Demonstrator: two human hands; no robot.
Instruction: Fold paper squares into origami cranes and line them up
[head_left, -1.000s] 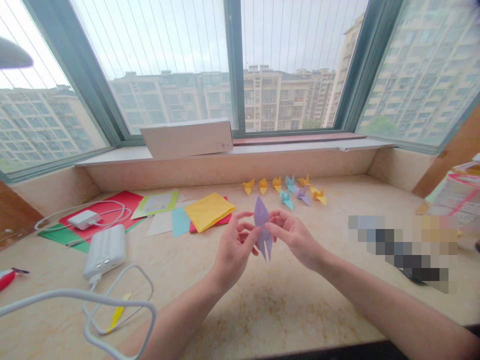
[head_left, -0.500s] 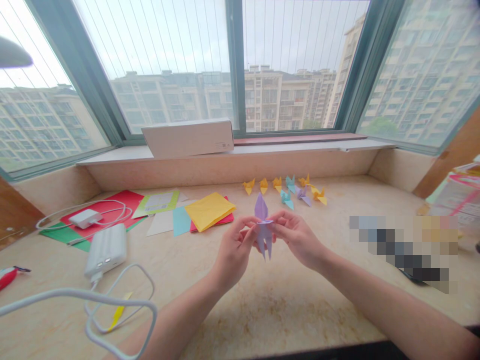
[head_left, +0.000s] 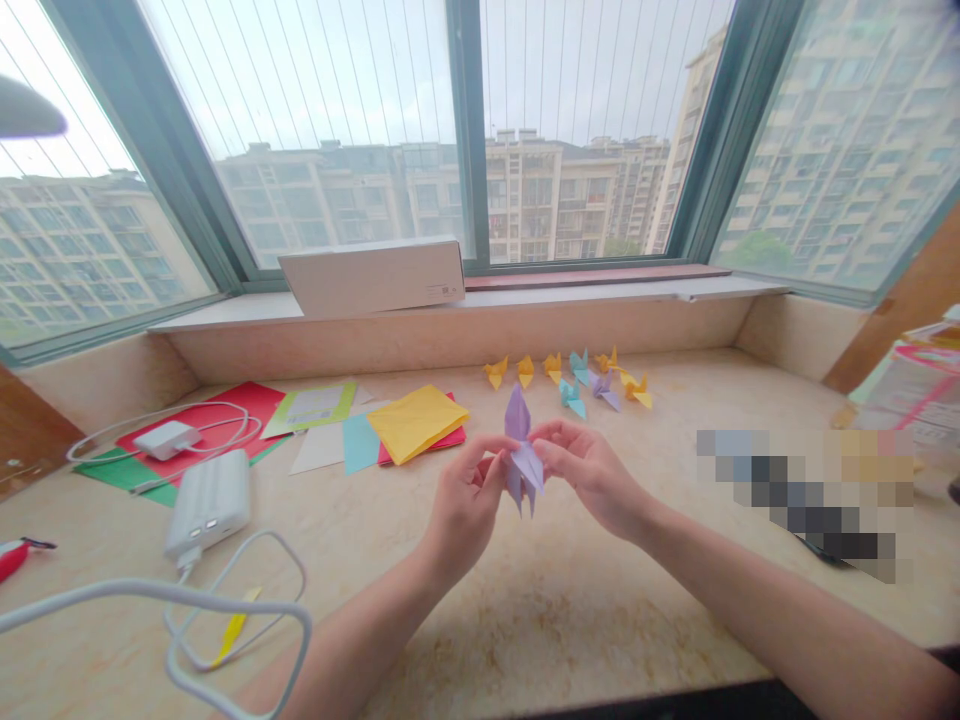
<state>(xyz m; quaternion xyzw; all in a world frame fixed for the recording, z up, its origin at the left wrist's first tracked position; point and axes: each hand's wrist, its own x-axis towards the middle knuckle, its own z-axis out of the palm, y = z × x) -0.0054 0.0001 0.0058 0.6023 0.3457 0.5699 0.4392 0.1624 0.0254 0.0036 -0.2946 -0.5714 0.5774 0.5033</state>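
A purple folded origami paper [head_left: 525, 462] is held upright above the table, one point upward and two narrow points hanging down. A front flap now slants down toward the right. My left hand [head_left: 471, 490] pinches its left edge between thumb and fingers. From the other side, my right hand [head_left: 589, 462] grips it near the middle with thumb and forefinger. Behind the hands stand several small folded paper cranes: yellow ones [head_left: 553, 368], blue ones [head_left: 572, 398] and a purple one [head_left: 604, 390].
Yellow paper [head_left: 417, 422] lies over red and blue sheets left of my hands. A white power bank [head_left: 210, 505] with a looping cable [head_left: 225, 600] is at left, near a white charger [head_left: 168, 438]. A long white box [head_left: 375, 278] stands on the sill; a plastic container [head_left: 915, 400] is at right.
The front flap of the purple paper has come down and now covers part of the lower points. Both hands keep their pinch, almost in the same place.
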